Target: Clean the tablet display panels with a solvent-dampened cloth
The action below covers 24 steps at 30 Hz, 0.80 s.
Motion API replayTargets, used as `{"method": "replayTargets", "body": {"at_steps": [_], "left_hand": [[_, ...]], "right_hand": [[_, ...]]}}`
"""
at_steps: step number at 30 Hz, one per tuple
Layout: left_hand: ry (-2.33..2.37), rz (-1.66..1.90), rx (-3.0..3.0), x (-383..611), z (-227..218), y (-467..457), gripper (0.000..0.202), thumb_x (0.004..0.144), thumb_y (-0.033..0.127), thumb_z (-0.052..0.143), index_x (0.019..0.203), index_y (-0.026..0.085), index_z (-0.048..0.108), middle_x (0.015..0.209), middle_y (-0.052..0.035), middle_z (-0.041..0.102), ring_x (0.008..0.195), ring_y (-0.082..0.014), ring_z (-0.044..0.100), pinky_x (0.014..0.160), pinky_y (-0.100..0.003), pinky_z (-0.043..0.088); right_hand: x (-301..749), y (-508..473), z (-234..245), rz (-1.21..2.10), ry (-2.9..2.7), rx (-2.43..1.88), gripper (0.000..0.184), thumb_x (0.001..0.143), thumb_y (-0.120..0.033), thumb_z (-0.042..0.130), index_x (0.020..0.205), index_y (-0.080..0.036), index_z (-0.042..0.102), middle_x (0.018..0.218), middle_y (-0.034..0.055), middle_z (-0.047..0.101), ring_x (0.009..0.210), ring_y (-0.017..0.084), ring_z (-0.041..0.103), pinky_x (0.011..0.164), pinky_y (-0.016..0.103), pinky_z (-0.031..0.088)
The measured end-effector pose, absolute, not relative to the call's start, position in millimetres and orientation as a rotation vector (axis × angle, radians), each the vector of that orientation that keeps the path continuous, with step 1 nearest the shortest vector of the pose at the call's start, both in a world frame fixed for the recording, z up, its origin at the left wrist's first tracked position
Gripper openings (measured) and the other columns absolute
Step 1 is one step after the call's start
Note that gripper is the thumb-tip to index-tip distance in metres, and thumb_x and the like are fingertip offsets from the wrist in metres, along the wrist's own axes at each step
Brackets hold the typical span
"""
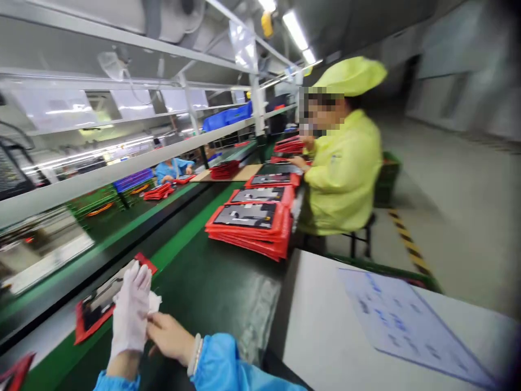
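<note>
Clock directions run from the two hands, twelve lying straight ahead. Nearest, the left hand (132, 307) wears a white glove (128, 328), its fingers pressed together; whether the palm holds anything I cannot tell. At its four o'clock the bare right hand (171, 336) has its thumb and fingers against the glove's edge, close to a white bit (154, 302) that may be part of the glove; whether it pinches the fabric or only touches it I cannot tell. A pale bracelet (196, 355) rings the right wrist, next to a blue sleeve (222, 358). A red-edged panel (97, 298) lies slantwise at ten o'clock, partly hidden behind the glove. Another red-edged thing (18, 369), cut off by the view, shows at eight. At three o'clock a pale board (313, 309) bears a sheet (402, 331) with blue writing, too blurred to read. Farther off, at two o'clock, a stack of red-wrapped panels (248, 236) stands on the dark green bench (220, 282), more such panels behind it. Beside them sits a co-worker (345, 168) in yellow coat and cap. Farthest, just past twelve, another person (173, 168) in blue is near a red pile (158, 191)
</note>
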<state>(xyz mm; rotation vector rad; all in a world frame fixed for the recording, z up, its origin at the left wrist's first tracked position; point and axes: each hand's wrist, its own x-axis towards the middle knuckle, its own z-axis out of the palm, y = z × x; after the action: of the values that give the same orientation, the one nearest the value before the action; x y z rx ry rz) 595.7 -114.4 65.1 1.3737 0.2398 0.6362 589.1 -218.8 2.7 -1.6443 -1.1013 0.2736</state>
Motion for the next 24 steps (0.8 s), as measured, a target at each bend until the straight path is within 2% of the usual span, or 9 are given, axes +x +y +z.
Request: {"method": "replayTargets", "body": {"at_steps": [3,7,11,14,16,18,20,22,24], "left_hand": [[0.235,0.482,1.153,621.8,46.1,-146.0,0.059,0.082,0.062,0.039,0.129,0.027,0.048,0.133,-0.0065,0.053,0.123,-0.0199,0.050,0.112,-0.038,0.028],[0.225,0.302,1.105,653.9,22.4,-179.9,0.044,0.085,0.055,0.040,0.115,0.029,0.058,0.128,-0.0030,0.057,0.124,-0.0204,0.047,0.109,-0.043,0.035],[0.193,0.208,1.143,674.2,8.6,-207.8,0.033,0.087,0.041,0.048,0.112,0.022,0.058,0.130,-0.0068,0.054,0.122,-0.0218,0.048,0.101,-0.048,0.041],[0.219,0.159,1.151,700.6,-5.3,-226.4,0.034,0.086,0.037,0.052,0.114,0.018,0.056,0.124,-0.0093,0.057,0.112,-0.0220,0.055,0.095,-0.048,0.044],[0.251,0.166,1.142,727.6,-14.9,-232.6,0.037,0.086,0.037,0.052,0.118,0.017,0.053,0.122,-0.0095,0.057,0.108,-0.0216,0.056,0.093,-0.046,0.046],[0.297,0.209,1.128,759.1,-21.4,-231.3,0.044,0.087,0.038,0.051,0.125,0.016,0.047,0.127,-0.0111,0.053,0.110,-0.0216,0.055,0.093,-0.044,0.046],[0.341,0.251,1.119,791.6,-23.4,-224.6,0.050,0.086,0.040,0.050,0.130,0.017,0.041,0.134,-0.0123,0.047,0.117,-0.0222,0.050,0.097,-0.042,0.043],[0.365,0.262,1.119,822.8,-20.6,-218.5,0.054,0.085,0.043,0.051,0.131,0.018,0.039,0.140,-0.0121,0.040,0.123,-0.0239,0.045,0.100,-0.044,0.040],[0.328,0.202,1.120,852.4,-13.8,-218.0,0.054,0.084,0.047,0.050,0.130,0.019,0.042,0.140,-0.0112,0.041,0.124,-0.0248,0.045,0.101,-0.048,0.038]], "right_hand": [[590.1,-250.1,-6.8,0.245,-0.960,-1.692,0.031,0.090,-0.040,0.051,0.108,-0.017,0.059,0.104,0.0035,0.062,0.085,0.019,0.061,0.070,0.032,0.051],[600.6,-280.0,-29.4,0.341,-0.645,-1.810,0.030,0.089,-0.045,0.046,0.096,-0.023,0.066,0.077,-0.0017,0.068,0.063,0.016,0.062,0.047,0.021,0.041],[620.5,-298.6,-45.8,0.244,-0.685,-2.012,0.027,0.083,-0.039,0.049,0.075,-0.022,0.068,0.070,0.0003,0.068,0.067,0.018,0.064,0.052,0.023,0.041],[633.2,-323.6,-48.2,0.233,-0.871,-2.086,0.024,0.077,-0.038,0.057,0.058,-0.023,0.062,0.065,0.0000,0.067,0.070,0.019,0.064,0.056,0.025,0.042],[643.0,-357.1,-46.1,0.226,-0.913,-2.041,0.025,0.076,-0.039,0.058,0.056,-0.023,0.060,0.064,-0.0005,0.066,0.070,0.018,0.063,0.059,0.025,0.043],[658.4,-405.1,-41.8,0.123,-0.781,-1.966,0.026,0.079,-0.041,0.055,0.061,-0.023,0.061,0.069,0.0008,0.065,0.073,0.018,0.062,0.064,0.026,0.045],[681.7,-460.7,-35.7,-0.065,-0.404,-1.825,0.030,0.083,-0.047,0.048,0.074,-0.022,0.062,0.079,0.0042,0.065,0.079,0.020,0.061,0.068,0.029,0.046],[711.9,-512.9,-28.3,-0.135,-0.034,-1.605,0.038,0.082,-0.055,0.048,0.094,-0.020,0.060,0.100,0.0093,0.064,0.090,0.022,0.060,0.072,0.031,0.048],[744.6,-551.6,-20.2,-0.052,0.198,-1.385,0.056,0.079,-0.061,0.052,0.114,-0.018,0.050,0.122,0.0149,0.053,0.107,0.023,0.055,0.081,0.034,0.048]]}}
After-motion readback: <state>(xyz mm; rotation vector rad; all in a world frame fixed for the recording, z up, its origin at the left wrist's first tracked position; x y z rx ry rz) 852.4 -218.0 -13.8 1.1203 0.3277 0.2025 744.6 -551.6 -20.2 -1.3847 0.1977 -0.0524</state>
